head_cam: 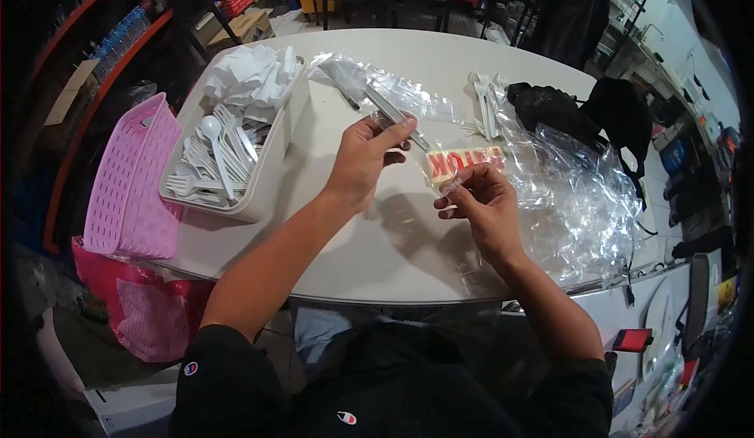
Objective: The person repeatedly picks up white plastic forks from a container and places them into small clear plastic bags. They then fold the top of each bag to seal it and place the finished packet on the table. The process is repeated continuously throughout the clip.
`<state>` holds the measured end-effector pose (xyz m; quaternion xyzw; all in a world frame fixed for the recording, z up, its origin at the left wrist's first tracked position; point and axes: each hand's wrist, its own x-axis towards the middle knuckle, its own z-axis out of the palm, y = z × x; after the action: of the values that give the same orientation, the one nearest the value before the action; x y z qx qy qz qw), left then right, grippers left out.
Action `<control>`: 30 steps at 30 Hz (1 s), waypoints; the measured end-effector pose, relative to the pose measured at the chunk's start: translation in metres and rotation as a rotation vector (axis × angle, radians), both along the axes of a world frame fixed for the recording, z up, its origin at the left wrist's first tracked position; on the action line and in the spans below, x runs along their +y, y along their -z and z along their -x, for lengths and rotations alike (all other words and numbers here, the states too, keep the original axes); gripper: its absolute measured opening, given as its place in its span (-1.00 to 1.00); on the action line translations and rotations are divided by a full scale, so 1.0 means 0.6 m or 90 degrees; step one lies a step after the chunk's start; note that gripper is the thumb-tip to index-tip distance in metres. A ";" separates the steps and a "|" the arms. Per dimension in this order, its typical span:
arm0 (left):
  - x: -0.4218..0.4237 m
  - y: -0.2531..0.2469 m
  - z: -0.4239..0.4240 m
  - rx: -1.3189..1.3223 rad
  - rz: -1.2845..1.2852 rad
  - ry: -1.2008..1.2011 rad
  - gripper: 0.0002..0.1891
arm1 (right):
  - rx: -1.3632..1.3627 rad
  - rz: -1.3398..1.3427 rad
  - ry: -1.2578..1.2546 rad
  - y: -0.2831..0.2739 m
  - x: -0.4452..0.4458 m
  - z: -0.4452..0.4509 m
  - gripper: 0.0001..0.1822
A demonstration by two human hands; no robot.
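My left hand (377, 146) grips a long, narrow, silver-grey tool (386, 108) that looks like a utility knife. Its lower end points at a pale yellow block (465, 162) bearing large red letters, close to the table's middle. I cannot tell whether the tip touches it. Thumb and fingers of my right hand (480, 199) pinch clear plastic film at the block's near edge. To the right of that hand, a crumpled heap of clear plastic bags (580, 214) spreads over the white table (347, 249).
At left, a cream bin (274, 173) holds white plastic forks, spoons and tissues, beside a pink perforated basket (132, 184). Clear plastic sleeves (406, 93) and a black pen (349, 100) lie farther back. Several white forks (484, 105) sit near a black bag (548, 108).
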<state>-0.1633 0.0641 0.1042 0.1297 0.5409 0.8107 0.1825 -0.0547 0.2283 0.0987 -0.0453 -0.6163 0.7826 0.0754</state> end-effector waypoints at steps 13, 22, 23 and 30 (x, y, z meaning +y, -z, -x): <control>-0.001 -0.010 -0.003 0.104 0.016 -0.005 -0.86 | -0.052 -0.052 -0.024 -0.022 0.000 0.003 -0.58; -0.116 -0.131 -0.017 0.206 -0.071 -0.160 -0.86 | -0.091 -0.120 -0.091 -0.010 -0.022 -0.030 -0.76; -0.139 -0.154 -0.031 0.230 -0.044 -0.215 -0.85 | -0.090 -0.125 -0.093 -0.010 -0.025 -0.032 -0.77; -0.400 -0.242 -0.060 0.329 0.490 -0.603 -0.73 | -0.113 -0.108 -0.073 0.006 -0.038 -0.047 -0.85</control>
<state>-0.1272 -0.1757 0.2495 -0.0063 0.8168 0.4949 -0.2962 -0.0265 0.2054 0.0952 -0.0726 -0.6862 0.7235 -0.0209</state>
